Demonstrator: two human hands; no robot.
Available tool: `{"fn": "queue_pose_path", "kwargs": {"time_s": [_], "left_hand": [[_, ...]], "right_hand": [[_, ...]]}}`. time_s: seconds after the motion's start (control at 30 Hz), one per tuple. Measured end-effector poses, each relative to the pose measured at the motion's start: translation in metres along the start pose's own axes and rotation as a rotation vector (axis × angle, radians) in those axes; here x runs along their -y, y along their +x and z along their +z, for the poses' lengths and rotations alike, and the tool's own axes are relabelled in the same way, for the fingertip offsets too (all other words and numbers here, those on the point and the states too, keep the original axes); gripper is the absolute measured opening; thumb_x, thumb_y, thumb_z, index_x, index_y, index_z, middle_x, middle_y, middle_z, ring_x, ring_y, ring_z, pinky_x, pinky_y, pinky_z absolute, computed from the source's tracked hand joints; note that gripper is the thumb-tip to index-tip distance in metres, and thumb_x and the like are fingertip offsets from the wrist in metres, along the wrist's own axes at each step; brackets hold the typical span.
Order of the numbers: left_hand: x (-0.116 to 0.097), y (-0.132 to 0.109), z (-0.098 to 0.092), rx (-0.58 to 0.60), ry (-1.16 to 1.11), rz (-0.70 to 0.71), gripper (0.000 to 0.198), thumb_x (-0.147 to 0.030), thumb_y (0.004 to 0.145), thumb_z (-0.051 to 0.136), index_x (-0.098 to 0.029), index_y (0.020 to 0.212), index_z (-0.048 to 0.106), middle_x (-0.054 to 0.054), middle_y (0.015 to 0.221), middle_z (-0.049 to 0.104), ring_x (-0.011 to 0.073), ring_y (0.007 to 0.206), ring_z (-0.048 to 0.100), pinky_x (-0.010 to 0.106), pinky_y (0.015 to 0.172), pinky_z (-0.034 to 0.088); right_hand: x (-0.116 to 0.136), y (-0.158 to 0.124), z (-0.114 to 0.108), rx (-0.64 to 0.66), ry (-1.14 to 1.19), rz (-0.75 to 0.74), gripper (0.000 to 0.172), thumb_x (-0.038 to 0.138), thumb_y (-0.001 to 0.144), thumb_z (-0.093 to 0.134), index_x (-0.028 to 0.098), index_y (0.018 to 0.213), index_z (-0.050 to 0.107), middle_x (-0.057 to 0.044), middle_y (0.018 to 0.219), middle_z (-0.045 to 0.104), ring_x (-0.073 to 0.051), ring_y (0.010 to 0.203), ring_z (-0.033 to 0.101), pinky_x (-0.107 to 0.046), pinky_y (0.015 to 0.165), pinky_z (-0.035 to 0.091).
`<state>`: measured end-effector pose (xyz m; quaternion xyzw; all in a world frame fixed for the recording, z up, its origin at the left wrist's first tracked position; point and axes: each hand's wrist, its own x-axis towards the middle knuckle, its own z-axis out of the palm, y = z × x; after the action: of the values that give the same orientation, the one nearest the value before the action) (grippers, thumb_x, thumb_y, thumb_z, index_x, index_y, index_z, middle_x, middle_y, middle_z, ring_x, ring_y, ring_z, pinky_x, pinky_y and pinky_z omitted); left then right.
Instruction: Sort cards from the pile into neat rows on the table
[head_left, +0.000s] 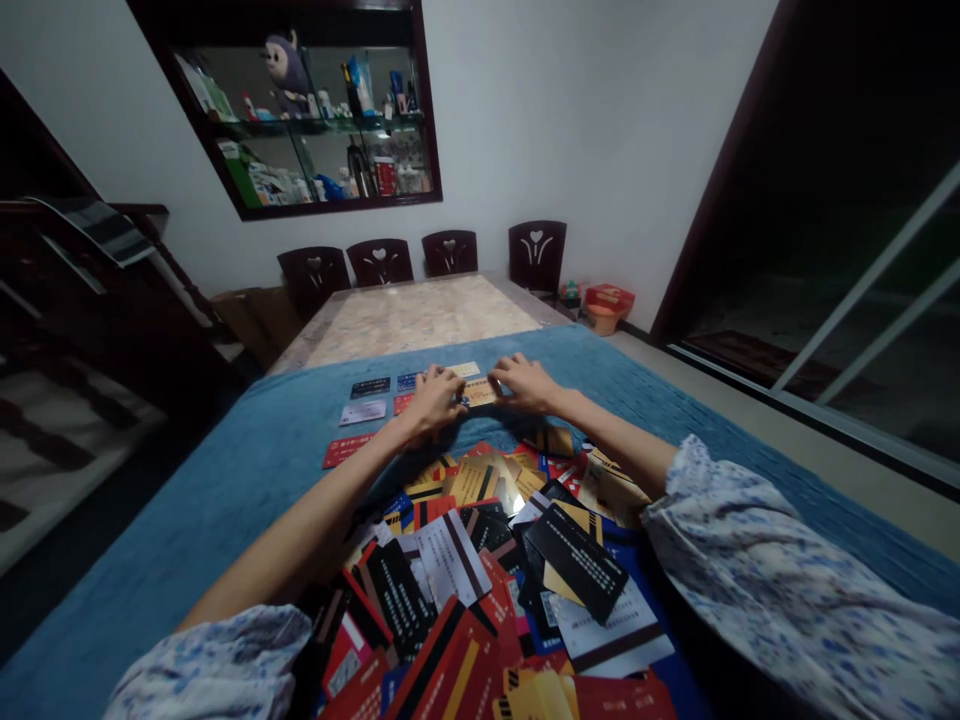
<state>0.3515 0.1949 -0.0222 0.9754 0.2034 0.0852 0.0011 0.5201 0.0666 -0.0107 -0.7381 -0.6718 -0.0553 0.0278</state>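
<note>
Both my arms reach forward over a blue cloth (225,480). My left hand (435,398) and my right hand (525,382) rest side by side, fingers curled down onto a yellowish card (478,392) lying between them. Around the hands lie single cards in rows: a black card (370,387), a pale card (363,411), a red card (345,449) and a white card (466,369). Nearer to me a big loose pile of cards (495,560) in red, black, yellow and white covers the cloth between my forearms.
Beyond the cloth the table top (420,315) is bare marble. Several dark chairs (450,252) stand at its far end. A glass wall cabinet (315,110) hangs above. A red box (609,300) sits on the floor at the right, near a sliding door (862,300).
</note>
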Motion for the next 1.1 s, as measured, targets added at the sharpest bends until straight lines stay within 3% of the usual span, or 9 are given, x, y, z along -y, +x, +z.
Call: {"fn": "queue_pose_path", "kwargs": {"time_s": [0.37,0.8,1.1], "left_hand": [[0.032,0.016,0.012,0.084,-0.046,-0.100,0.017,-0.032,0.075,0.072,-0.020,0.085,0.065,0.009,0.116,0.064,0.0362,0.126,0.035,0.046,0.092,0.031],[0.034,0.032,0.013,0.189,-0.010,-0.115,0.017,-0.035,0.074,0.068,-0.020,0.083,0.066,0.009,0.112,0.065,0.0371,0.126,0.033,0.049,0.094,0.032],[0.034,0.040,0.017,0.208,-0.014,-0.159,0.017,-0.033,0.073,0.069,-0.020,0.084,0.068,0.010,0.115,0.062,0.0396,0.126,0.035,0.052,0.094,0.035]], "right_hand": [[0.011,0.041,0.015,0.099,0.051,0.037,0.033,0.035,0.087,0.060,0.023,0.117,0.066,-0.013,0.135,0.054,-0.034,0.121,0.044,-0.043,0.088,0.047],[0.000,0.055,0.031,0.109,0.117,0.065,0.031,0.027,0.084,0.062,0.022,0.114,0.070,-0.010,0.129,0.060,-0.025,0.108,0.060,-0.027,0.082,0.047],[-0.006,0.061,0.037,0.093,0.137,0.075,0.030,0.031,0.083,0.064,0.020,0.110,0.072,-0.009,0.121,0.066,-0.021,0.102,0.063,-0.021,0.080,0.046]]}}
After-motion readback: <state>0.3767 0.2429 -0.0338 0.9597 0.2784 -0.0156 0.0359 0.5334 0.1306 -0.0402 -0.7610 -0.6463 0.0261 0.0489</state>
